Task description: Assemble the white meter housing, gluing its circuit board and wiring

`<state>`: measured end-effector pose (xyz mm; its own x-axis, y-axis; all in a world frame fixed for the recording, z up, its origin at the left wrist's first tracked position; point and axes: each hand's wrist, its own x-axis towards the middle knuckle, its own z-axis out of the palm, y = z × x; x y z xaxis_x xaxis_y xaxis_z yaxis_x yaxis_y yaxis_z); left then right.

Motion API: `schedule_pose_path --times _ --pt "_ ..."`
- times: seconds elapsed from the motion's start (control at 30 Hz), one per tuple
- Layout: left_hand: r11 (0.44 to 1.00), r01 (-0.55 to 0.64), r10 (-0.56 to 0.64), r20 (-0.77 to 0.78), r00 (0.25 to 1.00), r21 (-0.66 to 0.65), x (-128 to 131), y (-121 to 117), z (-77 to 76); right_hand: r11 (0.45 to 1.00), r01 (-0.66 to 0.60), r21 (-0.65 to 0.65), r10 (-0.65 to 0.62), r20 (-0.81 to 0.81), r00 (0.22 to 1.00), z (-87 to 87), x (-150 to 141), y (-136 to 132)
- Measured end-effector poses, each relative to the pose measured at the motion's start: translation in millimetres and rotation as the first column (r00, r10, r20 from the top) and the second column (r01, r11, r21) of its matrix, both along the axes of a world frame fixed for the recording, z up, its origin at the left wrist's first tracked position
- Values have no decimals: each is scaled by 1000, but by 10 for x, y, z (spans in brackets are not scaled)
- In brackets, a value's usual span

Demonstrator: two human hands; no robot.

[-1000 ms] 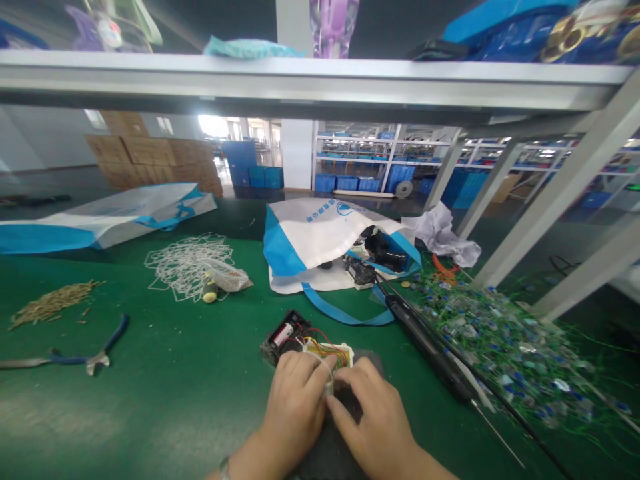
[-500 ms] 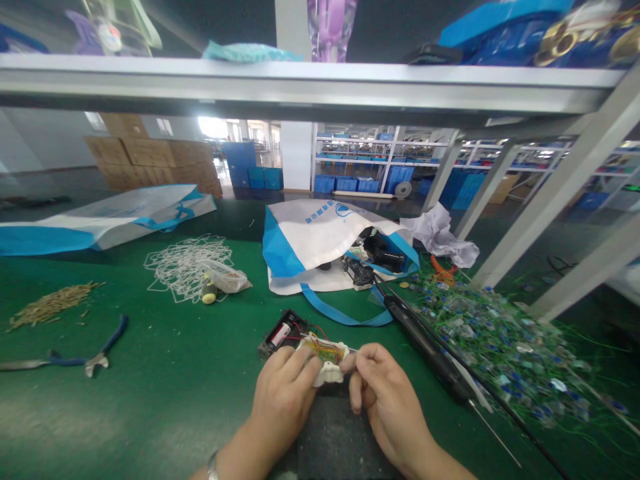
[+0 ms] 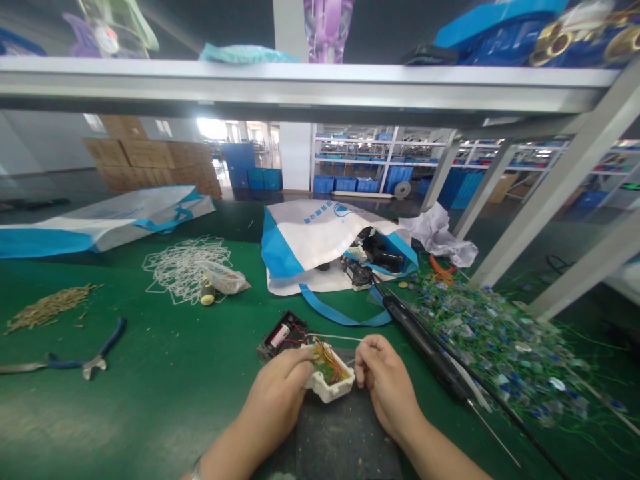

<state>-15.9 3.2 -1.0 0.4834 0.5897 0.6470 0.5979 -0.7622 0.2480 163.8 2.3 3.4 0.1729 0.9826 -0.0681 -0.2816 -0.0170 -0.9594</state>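
Note:
My left hand point(image 3: 277, 397) grips a small white plastic housing point(image 3: 331, 375) filled with coloured wires, tilted above a dark mat point(image 3: 345, 437). Red and black leads run from it to a black battery holder point(image 3: 281, 334) lying on the green table just beyond. My right hand point(image 3: 383, 377) is pinched on a thin white wire point(image 3: 333, 337) that stretches left from its fingertips over the housing. Both hands are close together at the table's near edge.
A dark soldering iron point(image 3: 425, 347) lies to the right, beside a heap of green-wired blue parts point(image 3: 500, 340). A white and blue bag point(image 3: 325, 243) sits behind. Blue-handled pliers point(image 3: 83, 357), white netting point(image 3: 185, 263) and a pile of brass pins point(image 3: 47, 307) lie left.
Both hands lifted off the mat with the white housing. The left hand tilted it up, and the right hand drew a thin white wire out to the right.

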Motion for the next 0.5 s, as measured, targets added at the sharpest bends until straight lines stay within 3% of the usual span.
schedule_pose_path --times 0.2,0.5 --pt "1000 4 -4 -17 1000 7 -10 -24 -2 999 -27 -23 27 5 1000 -55 37 61" --pt "994 41 -43 -27 999 -97 -8 -119 -16 993 -94 -67 91 -43 995 -113 62 116"
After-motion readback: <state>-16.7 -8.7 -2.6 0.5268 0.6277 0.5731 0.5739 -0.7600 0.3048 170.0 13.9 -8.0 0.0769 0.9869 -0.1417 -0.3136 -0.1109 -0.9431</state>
